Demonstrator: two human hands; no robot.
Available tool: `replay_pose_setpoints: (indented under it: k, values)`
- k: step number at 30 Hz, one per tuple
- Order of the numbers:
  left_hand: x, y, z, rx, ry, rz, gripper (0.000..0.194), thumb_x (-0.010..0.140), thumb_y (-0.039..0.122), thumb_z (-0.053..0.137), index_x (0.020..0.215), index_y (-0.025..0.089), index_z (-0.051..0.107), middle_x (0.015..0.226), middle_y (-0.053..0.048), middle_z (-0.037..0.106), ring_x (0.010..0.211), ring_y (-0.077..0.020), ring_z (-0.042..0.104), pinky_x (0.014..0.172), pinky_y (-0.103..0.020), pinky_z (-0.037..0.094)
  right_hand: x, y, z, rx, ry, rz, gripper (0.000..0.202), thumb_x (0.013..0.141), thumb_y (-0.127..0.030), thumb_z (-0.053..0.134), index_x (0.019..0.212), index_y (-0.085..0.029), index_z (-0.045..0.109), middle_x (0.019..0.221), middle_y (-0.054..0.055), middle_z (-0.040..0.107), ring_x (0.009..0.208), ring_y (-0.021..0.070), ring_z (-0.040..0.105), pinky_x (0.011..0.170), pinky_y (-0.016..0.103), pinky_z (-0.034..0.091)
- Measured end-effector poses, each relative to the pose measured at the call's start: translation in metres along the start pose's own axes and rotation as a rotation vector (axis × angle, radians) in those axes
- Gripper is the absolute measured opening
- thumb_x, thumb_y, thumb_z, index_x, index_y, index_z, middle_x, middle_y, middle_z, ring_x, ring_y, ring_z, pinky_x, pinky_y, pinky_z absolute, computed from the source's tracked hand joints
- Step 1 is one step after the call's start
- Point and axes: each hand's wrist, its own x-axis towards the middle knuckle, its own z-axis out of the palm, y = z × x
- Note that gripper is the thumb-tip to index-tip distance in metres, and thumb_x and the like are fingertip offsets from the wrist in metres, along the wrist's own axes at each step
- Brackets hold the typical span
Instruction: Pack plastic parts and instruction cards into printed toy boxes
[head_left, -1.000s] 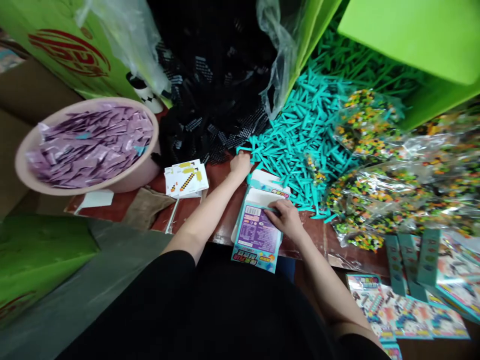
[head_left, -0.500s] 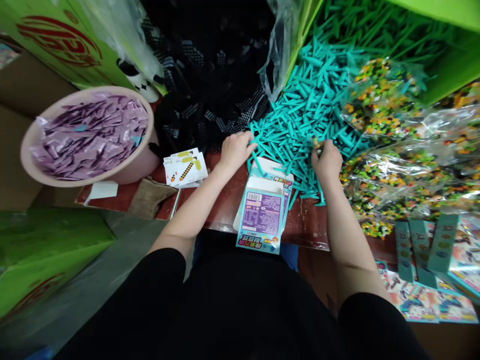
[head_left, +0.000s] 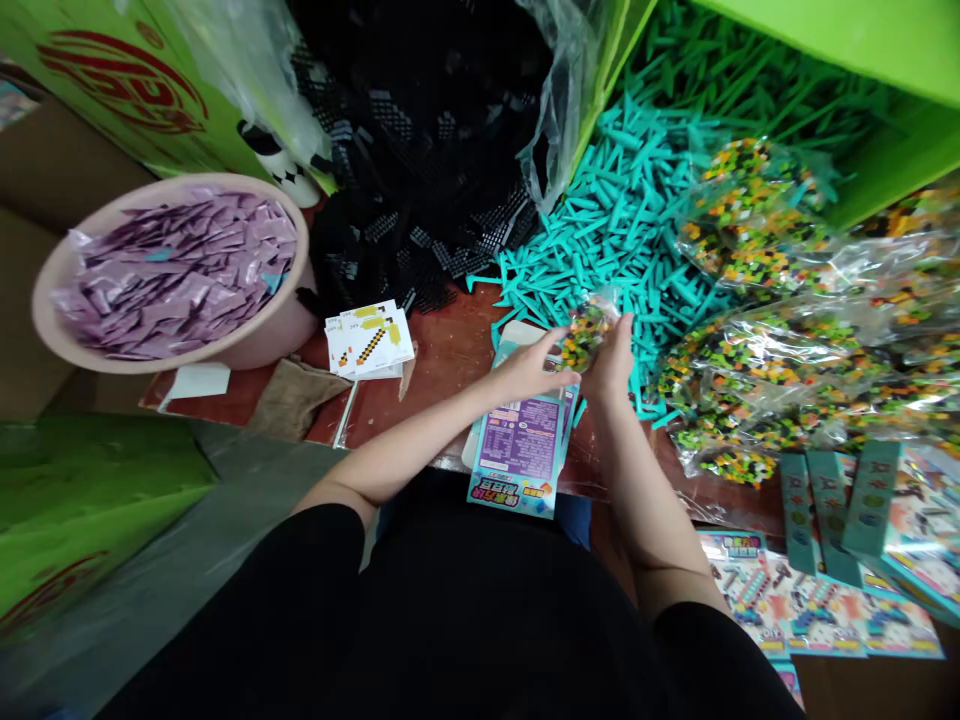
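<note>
A clear plastic bag of small orange, green, yellow and black beads is between my two hands, above the edge of the turquoise pile. My right hand grips its right side with closed fingers. From the left, my left hand reaches in, its thumb and fingers closed about the bag's lower left side. Below them lies a purple and turquoise carton with its end flaps open, at the table's front edge. Another carton shows partly beneath it, and my left hand hides some of the upper carton.
Turquoise plastic sticks spill from a green box. Black pegboards heap behind. Printed cards and a pink tub of purple sachets stand left. More bead bags and packed boxes lie right.
My right hand has moved left with the bag of beads over the carton. My left hand has left the turquoise sticks and come right to the bag.
</note>
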Motion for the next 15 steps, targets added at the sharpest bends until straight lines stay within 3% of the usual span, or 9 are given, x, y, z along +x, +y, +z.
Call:
replay_pose_setpoints:
  k: [2,5,7,10,13,15]
  values:
    - [0.0,0.005,0.01,-0.146,0.005,-0.047,0.068,0.09,0.022,0.065,0.152,0.018,0.038,0.129,-0.014,0.068,0.107,-0.0233,0.071,0.088,-0.033,0.058,-0.009,-0.003,0.008,0.105,-0.06,0.057,0.067,0.076,-0.079,0.06,0.116,-0.025,0.061,0.102,0.006,0.072,0.092,0.0232,0.071,0.072,0.036,0.059]
    - [-0.002,0.013,0.014,-0.363,-0.181,-0.198,0.054,0.098,0.023,0.051,0.151,0.017,0.038,0.111,-0.013,0.073,0.079,-0.0192,0.075,0.067,-0.029,0.06,-0.019,-0.012,-0.001,0.096,-0.156,0.144,0.064,0.062,-0.058,0.085,0.111,-0.023,0.064,0.097,0.003,0.073,0.083,0.0196,0.069,0.071,0.031,0.057]
    - [-0.008,0.022,0.022,-0.457,-0.303,-0.285,0.041,0.102,0.028,0.046,0.141,0.013,0.048,0.102,-0.013,0.074,0.067,-0.0163,0.073,0.055,-0.023,0.055,-0.026,-0.017,-0.019,0.013,-0.124,0.161,0.053,0.061,-0.056,0.087,0.094,-0.02,0.066,0.085,0.001,0.071,0.073,0.0167,0.066,0.067,0.028,0.053]
    - [-0.026,0.043,0.043,-0.483,-0.471,-0.416,0.032,0.104,0.03,0.043,0.124,0.009,0.056,0.087,-0.011,0.074,0.058,-0.0137,0.07,0.047,-0.018,0.048,-0.047,-0.019,-0.057,-0.144,0.055,0.157,0.049,0.061,-0.057,0.086,0.082,-0.019,0.061,0.074,-0.001,0.066,0.063,0.0143,0.06,0.063,0.028,0.051]
    - [-0.05,0.06,0.054,-0.445,-0.723,-0.521,0.042,0.102,0.037,0.051,0.135,0.011,0.05,0.075,-0.007,0.073,0.051,-0.0142,0.067,0.046,-0.019,0.046,-0.081,-0.011,-0.099,-0.494,0.1,0.206,0.055,0.063,-0.061,0.083,0.093,-0.019,0.063,0.078,0.003,0.069,0.066,0.0199,0.064,0.067,0.034,0.053]
    - [-0.061,0.063,0.045,-0.376,-0.714,-0.505,0.051,0.099,0.04,0.056,0.14,0.011,0.05,0.075,-0.007,0.073,0.049,-0.0142,0.066,0.046,-0.02,0.046,-0.107,-0.001,-0.119,-0.843,0.065,0.198,0.065,0.069,-0.062,0.078,0.111,-0.015,0.065,0.093,0.012,0.072,0.082,0.0289,0.069,0.077,0.043,0.056]
